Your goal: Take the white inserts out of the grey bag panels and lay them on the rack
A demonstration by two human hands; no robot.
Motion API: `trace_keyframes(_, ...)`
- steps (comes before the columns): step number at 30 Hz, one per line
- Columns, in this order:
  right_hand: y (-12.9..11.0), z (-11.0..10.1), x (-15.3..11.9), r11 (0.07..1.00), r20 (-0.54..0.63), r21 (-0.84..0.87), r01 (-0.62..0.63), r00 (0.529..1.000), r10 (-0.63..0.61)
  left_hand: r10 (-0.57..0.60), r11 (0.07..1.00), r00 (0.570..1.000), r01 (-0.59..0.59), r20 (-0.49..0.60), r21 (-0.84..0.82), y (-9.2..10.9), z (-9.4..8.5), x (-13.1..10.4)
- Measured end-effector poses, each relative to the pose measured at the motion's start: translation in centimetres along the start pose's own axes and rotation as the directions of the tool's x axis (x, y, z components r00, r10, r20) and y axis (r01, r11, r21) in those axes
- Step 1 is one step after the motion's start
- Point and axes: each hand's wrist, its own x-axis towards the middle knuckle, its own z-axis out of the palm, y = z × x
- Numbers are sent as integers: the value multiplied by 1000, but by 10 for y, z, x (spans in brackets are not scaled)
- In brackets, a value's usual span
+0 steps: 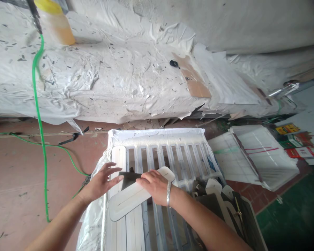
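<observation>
My right hand [157, 186], wearing a silver bracelet, is closed over a long white piece with rounded ends and a thin slit [128, 203]. Its fingertips also meet the right end of a dark flat strip [130, 177]; how firmly they hold that strip is hidden. My left hand [103, 182] has its fingers apart, thumb close to the strip's left end. Beneath both hands is a slatted white rack [157, 137]. More long white pieces lie along its left side, one rounded piece [119, 153] at the far left corner.
Dark and white flat pieces [214, 202] are piled at the rack's right. A white plastic crate [274, 167] stands beyond. A covered bench [136, 76] runs behind, with a yellow-capped bottle [57, 26] on it. A green hose [39, 115] hangs at left.
</observation>
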Motion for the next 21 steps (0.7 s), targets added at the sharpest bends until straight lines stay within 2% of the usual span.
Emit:
trace_keyframes(1, 3, 0, 4, 998, -30, -39, 41, 999, -42, 54, 992, 998, -49, -44, 112, 1, 4, -3)
trace_keyframes(2, 6, 1, 7, 994, -72, -76, 82, 994, -88, 97, 984, 994, -87, -55, 152, 4, 11, -6)
trace_keyframes(3, 8, 1, 11, 986, -123, -115, 122, 983, -136, 107, 987, 994, -105, -7, 125, 8, 19, -10)
trace_keyframes(4, 11, 2, 16, 974, -173, -157, 162, 967, -188, 85, 995, 992, -90, 95, 47, 12, 29, -15)
trace_keyframes(6, 15, 4, 25, 942, -255, -234, 239, 920, -297, 6, 981, 953, 53, 301, -188, 20, 51, -24)
trace_keyframes(7, 18, 5, 29, 925, -288, -267, 270, 894, -343, -32, 939, 935, 149, 354, -309, 22, 62, -28)
trace_keyframes(9, 25, 13, 37, 914, -369, -304, 267, 852, -372, -135, 801, 928, 309, 347, -514, 25, 82, -32)
trace_keyframes(10, 29, 19, 41, 931, -430, -294, 215, 840, -330, -194, 729, 929, 352, 316, -588, 26, 90, -33)
trace_keyframes(12, 34, 34, 44, 987, -565, -159, 11, 819, -100, -302, 640, 918, 395, 256, -659, 27, 99, -31)
trace_keyframes(13, 36, 42, 43, 995, -607, -28, -98, 792, 61, -351, 629, 909, 407, 225, -663, 29, 101, -29)
trace_keyframes(15, 34, 59, 41, 927, -600, 300, -226, 711, 367, -427, 655, 892, 418, 148, -629, 37, 100, -25)
trace_keyframes(17, 27, 73, 36, 816, -536, 529, -233, 653, 534, -433, 699, 897, 395, 87, -596, 50, 98, -24)
trace_keyframes(19, 18, 82, 32, 712, -503, 682, -164, 601, 621, -373, 732, 926, 333, 59, -594, 66, 99, -26)
trace_keyframes(21, 11, 85, 30, 562, -421, 821, -99, 561, 713, -302, 751, 953, 262, 38, -606, 81, 102, -30)
